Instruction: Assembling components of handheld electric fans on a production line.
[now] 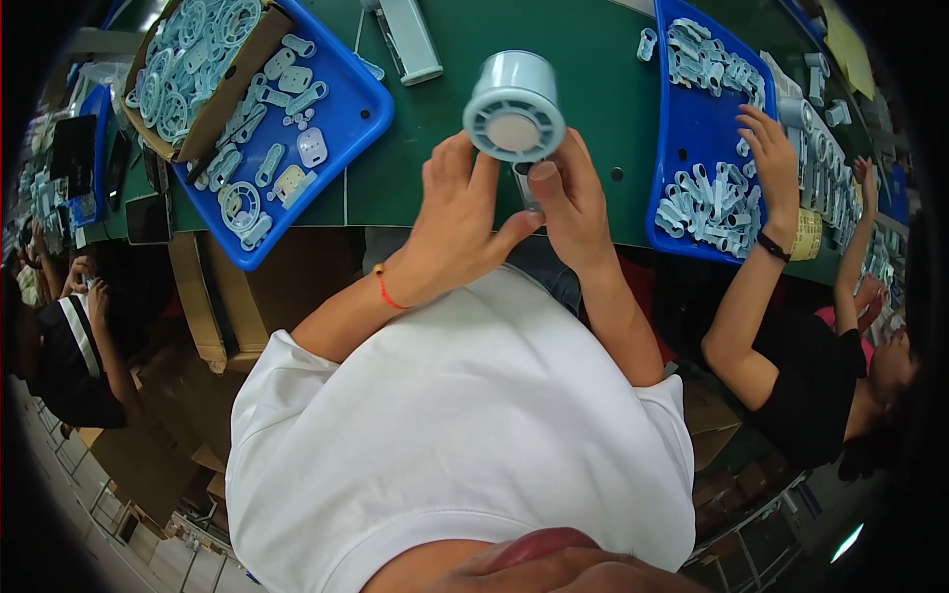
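Between my hands, above the near edge of the green table, is a light-blue handheld fan (513, 99) with a drum-shaped head. Its slotted round end, with a pale disc in the middle, faces me. My right hand (573, 203) is closed round the short handle under the head, thumb bent over it. My left hand (457, 208) grips from the other side, fingers against the head and thumb tip reaching the handle's lower end. Some fingertips are hidden behind the fan.
At left, a blue tray (341, 128) of light-blue plastic parts bears a cardboard box (222, 109) heaped with ring-shaped pieces. A long pale-blue part (410, 40) lies farther back. At right, a co-worker's hand (771, 158) reaches over another blue tray (682, 128) with small parts.
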Motion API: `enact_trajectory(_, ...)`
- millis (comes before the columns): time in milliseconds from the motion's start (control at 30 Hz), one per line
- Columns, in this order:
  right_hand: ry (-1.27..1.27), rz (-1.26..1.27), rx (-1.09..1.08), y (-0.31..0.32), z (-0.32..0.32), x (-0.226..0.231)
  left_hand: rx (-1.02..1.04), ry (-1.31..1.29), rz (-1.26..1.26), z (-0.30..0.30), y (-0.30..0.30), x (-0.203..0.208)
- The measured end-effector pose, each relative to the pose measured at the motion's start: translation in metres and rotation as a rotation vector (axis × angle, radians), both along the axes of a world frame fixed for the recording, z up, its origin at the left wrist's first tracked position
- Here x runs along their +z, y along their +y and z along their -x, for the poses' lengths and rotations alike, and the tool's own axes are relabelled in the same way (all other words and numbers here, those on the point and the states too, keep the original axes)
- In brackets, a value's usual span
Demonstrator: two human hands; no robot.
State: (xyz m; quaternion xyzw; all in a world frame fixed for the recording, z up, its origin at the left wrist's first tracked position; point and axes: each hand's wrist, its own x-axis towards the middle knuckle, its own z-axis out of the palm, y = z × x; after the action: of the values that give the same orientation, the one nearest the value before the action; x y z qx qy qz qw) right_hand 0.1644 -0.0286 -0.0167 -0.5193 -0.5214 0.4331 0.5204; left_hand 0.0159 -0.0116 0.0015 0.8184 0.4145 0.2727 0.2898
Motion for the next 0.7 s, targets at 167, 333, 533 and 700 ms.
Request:
enact_trajectory(167, -0.672, 0.077, 0.081, 0.001, -0.009, 0.012, -0.244, -0.026, -0.346, 0.036, -0.014, 0.006)
enact_trajectory(333, -0.997, -0.252, 0.063, -0.01, -0.015, 0.009, -0.153, 0.335, -0.468, 0.007, 0.025, 0.006)
enact_trajectory(533, -0.95, -0.334, -0.061, -0.014, -0.01, -0.013, -0.18, 0.309, -0.486, 0.007, 0.04, -0.003)
enact_trajectory(700, -1.005, -0.341, -0.113, -0.014, -0.007, -0.021, -0.179, 0.287, -0.522, 0.005, 0.041, -0.008)
